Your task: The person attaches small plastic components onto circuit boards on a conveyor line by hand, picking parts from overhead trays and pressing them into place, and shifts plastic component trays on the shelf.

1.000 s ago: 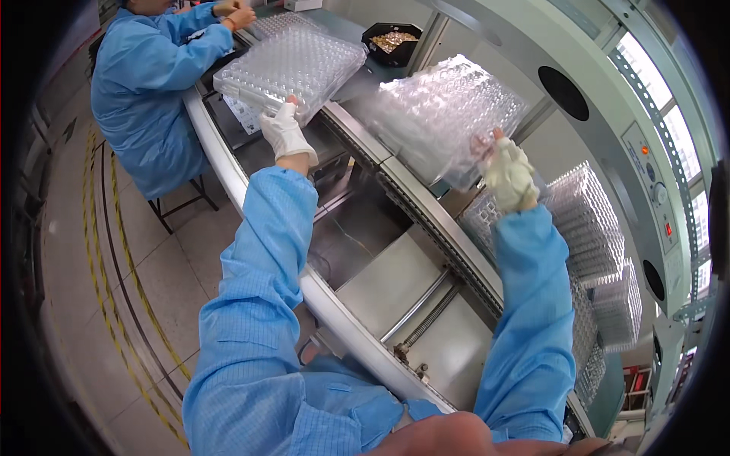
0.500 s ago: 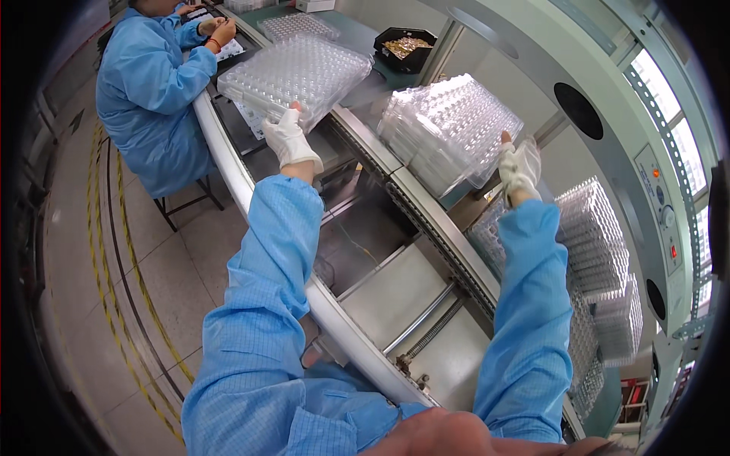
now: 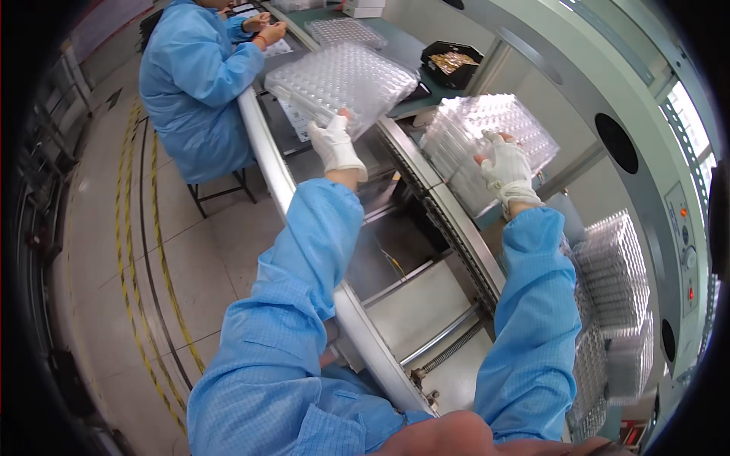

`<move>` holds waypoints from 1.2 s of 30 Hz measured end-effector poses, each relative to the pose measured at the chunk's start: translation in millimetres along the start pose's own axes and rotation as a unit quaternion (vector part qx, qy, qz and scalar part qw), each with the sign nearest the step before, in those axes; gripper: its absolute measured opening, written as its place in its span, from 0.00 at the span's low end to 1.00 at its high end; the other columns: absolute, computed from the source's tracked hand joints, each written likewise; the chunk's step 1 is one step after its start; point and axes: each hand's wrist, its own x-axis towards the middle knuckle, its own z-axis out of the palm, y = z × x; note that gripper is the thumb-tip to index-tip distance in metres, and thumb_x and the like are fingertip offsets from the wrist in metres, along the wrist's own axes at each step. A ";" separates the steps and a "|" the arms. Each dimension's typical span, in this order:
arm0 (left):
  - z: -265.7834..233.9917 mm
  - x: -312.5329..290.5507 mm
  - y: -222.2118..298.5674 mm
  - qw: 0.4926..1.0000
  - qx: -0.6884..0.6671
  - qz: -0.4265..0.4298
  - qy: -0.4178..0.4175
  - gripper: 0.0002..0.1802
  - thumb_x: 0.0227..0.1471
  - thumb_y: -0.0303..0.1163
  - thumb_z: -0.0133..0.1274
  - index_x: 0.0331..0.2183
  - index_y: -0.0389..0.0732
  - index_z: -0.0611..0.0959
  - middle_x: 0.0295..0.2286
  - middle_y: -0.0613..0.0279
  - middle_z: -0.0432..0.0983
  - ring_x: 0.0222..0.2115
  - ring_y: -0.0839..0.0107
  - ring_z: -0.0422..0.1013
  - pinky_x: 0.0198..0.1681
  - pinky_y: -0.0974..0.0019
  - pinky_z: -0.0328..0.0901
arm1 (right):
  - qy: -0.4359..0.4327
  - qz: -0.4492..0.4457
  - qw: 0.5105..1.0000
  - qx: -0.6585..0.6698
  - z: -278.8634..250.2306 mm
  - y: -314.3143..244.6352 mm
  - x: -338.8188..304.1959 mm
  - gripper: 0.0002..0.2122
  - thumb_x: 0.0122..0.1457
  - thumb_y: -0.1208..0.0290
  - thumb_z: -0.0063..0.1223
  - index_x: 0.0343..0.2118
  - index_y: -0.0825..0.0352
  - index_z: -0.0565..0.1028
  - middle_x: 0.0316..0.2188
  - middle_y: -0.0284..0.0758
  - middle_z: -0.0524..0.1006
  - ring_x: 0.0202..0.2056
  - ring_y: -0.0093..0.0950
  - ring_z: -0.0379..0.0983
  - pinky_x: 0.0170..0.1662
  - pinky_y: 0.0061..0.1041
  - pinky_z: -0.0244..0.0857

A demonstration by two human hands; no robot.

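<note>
My left hand (image 3: 334, 148), in a white glove with bare fingertips, is closed on the near corner of a clear plastic blister tray (image 3: 346, 80). The tray is tilted above the conveyor line; whether several are nested in it I cannot tell. My right hand (image 3: 508, 169), gloved the same way, is over the near right part of a stack of clear blister trays (image 3: 458, 140) beyond the rail. Its thumb and fingers are apart, at the stack's top; a firm hold does not show.
A co-worker in a blue smock (image 3: 194, 83) sits at the far left. Another clear tray (image 3: 346, 33) and a black bin of small gold-coloured parts (image 3: 452, 62) are at the back. More tray stacks (image 3: 614, 262) stand at right, beneath a grey machine frame (image 3: 646, 99). A chain rail (image 3: 449, 213) crosses ahead.
My right hand has moved from the stack's right edge inward over its near part. The left hand still grips its tray. The whole view has shifted, so the scene sits further right and lower.
</note>
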 end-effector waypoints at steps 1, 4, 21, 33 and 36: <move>-5.6 8.6 -7.6 1.000 -0.016 0.021 -0.003 0.23 0.48 0.23 0.60 0.46 0.30 0.71 0.39 0.54 0.74 0.35 0.69 0.72 0.41 0.65 0.68 | -0.030 0.021 0.999 0.008 -4.4 -8.9 4.4 0.27 0.51 0.61 0.63 0.55 0.60 0.72 0.54 0.45 0.72 0.53 0.48 0.70 0.54 0.45 0.66; 2.2 -0.8 -7.5 1.000 -0.014 0.023 0.007 0.24 0.46 0.24 0.61 0.44 0.30 0.72 0.38 0.53 0.75 0.34 0.67 0.72 0.41 0.65 0.67 | -0.057 0.031 0.998 -0.015 -2.2 -10.2 -12.5 0.30 0.51 0.62 0.61 0.59 0.60 0.68 0.57 0.46 0.70 0.54 0.50 0.70 0.56 0.45 0.65; 28.7 39.6 -30.9 0.998 -0.026 -0.005 -0.056 0.17 0.46 0.24 0.62 0.39 0.35 0.76 0.30 0.62 0.75 0.27 0.72 0.70 0.33 0.66 0.65 | 0.001 -0.128 0.990 0.063 -92.9 -22.7 -207.0 0.29 0.45 0.76 0.61 0.55 0.64 0.72 0.56 0.47 0.68 0.56 0.47 0.65 0.60 0.43 0.58; 174.3 114.5 -99.6 0.981 0.055 -0.168 -0.083 0.30 0.43 0.46 0.69 0.41 0.36 0.77 0.29 0.60 0.71 0.24 0.66 0.64 0.25 0.57 0.61 | -0.062 0.241 0.969 0.001 -206.3 12.4 -418.9 0.26 0.42 0.77 0.62 0.49 0.64 0.75 0.50 0.45 0.72 0.52 0.45 0.67 0.57 0.41 0.59; 200.8 124.5 -117.2 0.976 0.062 -0.173 -0.115 0.31 0.44 0.46 0.68 0.43 0.34 0.77 0.33 0.55 0.73 0.28 0.62 0.68 0.31 0.55 0.65 | -0.093 0.269 0.958 -0.037 -220.4 12.4 -453.2 0.24 0.43 0.75 0.62 0.49 0.65 0.74 0.49 0.45 0.72 0.52 0.45 0.68 0.57 0.40 0.60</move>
